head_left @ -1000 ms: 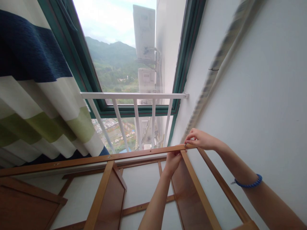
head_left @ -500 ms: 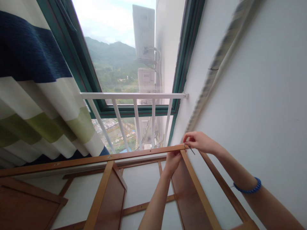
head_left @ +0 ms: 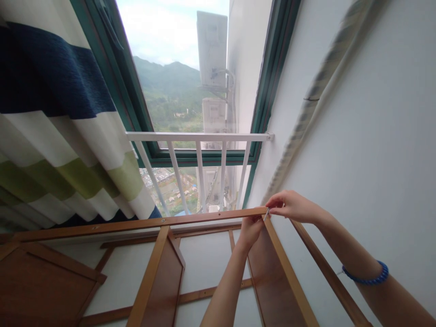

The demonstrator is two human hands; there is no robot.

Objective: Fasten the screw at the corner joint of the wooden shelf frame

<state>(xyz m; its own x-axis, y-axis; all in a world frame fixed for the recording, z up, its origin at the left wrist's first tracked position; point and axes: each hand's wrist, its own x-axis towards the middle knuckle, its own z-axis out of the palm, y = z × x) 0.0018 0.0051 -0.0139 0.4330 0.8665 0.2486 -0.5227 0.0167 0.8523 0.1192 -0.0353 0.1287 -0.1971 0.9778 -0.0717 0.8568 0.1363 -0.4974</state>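
My right hand [head_left: 291, 206] comes in from the right and pinches a small, thin metal hex key [head_left: 266, 214] between thumb and fingertips. The key sits at the right end of a long wooden rail [head_left: 190, 219], where the rail meets the upright wooden panel [head_left: 272, 268]. Just below that corner, my left hand [head_left: 251, 230] is closed against the underside of the rail, beside the panel's top. Its fingertips are hidden behind the wood.
Left of my arms stands a second wooden panel [head_left: 160, 272]. Beyond the rail are a white railing [head_left: 204, 136], a green-framed window and a striped curtain [head_left: 68, 150]. A wrapped pipe [head_left: 303, 109] runs down the white wall at right.
The hex key has turned at the corner: its free arm pointed down to the right and now points down to the left. My left hand stays under the rail. The view has shifted slightly.
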